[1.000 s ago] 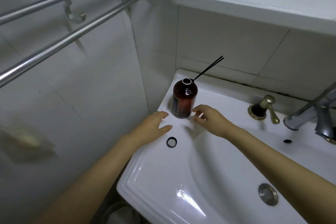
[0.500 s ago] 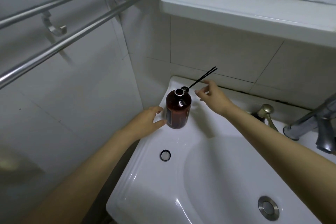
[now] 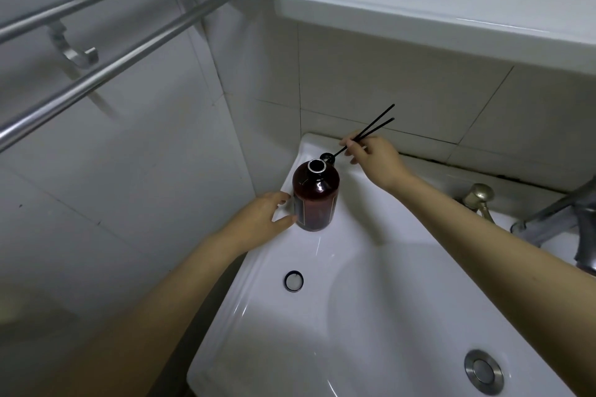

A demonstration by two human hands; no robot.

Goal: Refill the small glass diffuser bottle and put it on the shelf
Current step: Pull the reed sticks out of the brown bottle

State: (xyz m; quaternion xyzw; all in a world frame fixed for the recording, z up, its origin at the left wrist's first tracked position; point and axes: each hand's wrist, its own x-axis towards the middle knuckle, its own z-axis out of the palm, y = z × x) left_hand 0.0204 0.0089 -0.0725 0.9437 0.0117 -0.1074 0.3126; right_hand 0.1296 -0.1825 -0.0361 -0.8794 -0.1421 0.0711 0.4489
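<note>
A dark amber refill bottle (image 3: 316,200) stands upright with its mouth uncapped on the back left corner of the white sink (image 3: 354,267). Just behind it only the black neck of the small diffuser bottle (image 3: 327,156) shows; the rest is hidden. Two black reed sticks (image 3: 377,124) slant up and to the right out of that neck. My right hand (image 3: 375,163) pinches the reeds near their lower part. My left hand (image 3: 258,222) lies on the sink rim, thumb and fingertips against the amber bottle's left side, not wrapped around it. A black cap (image 3: 293,281) lies on the rim nearer me.
A white ledge (image 3: 419,19) runs along the wall above the sink. A metal towel rail (image 3: 113,68) juts out from the left wall at upper left. A brass tap handle (image 3: 477,200) and a chrome faucet (image 3: 554,219) stand at the right. The drain plug (image 3: 483,371) sits in the basin.
My right hand rose from beside the amber bottle's base to behind it and closed on the reeds. My left hand moved against the bottle's side. The view shifted closer.
</note>
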